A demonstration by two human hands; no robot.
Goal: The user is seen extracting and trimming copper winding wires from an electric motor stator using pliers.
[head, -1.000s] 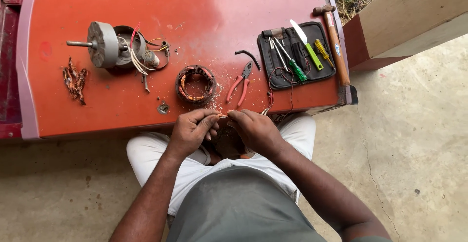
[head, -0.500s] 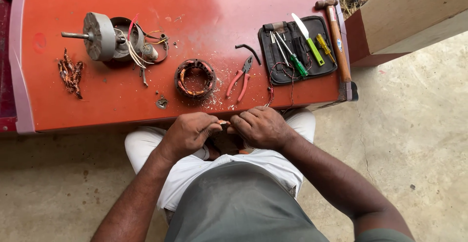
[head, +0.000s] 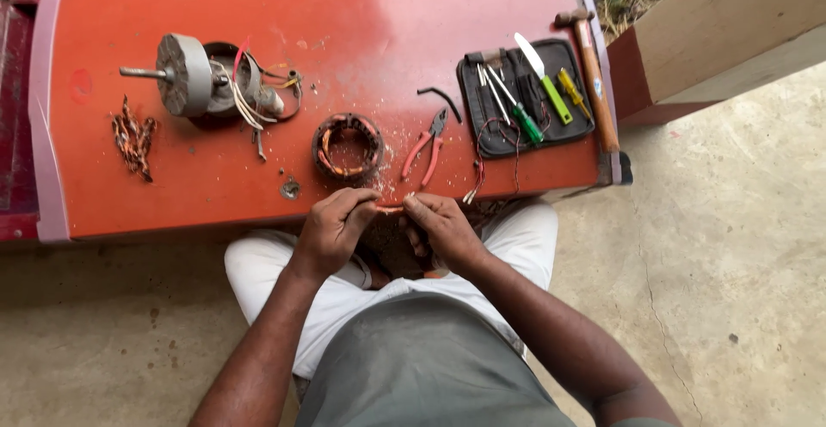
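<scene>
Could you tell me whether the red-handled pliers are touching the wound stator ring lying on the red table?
Apart. The head view shows the red-handled pliers lying right of the stator ring, with a strip of bare red table plainly visible between them.

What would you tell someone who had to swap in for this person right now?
Left hand and right hand pinch a thin orange-pink wire piece between them at the near edge of the red table.
On the table: coil ring, red-handled pliers, motor with shaft, copper scraps, open tool pouch, hammer.
Done: motor apart, ring out.
Left: cannot tell.
</scene>
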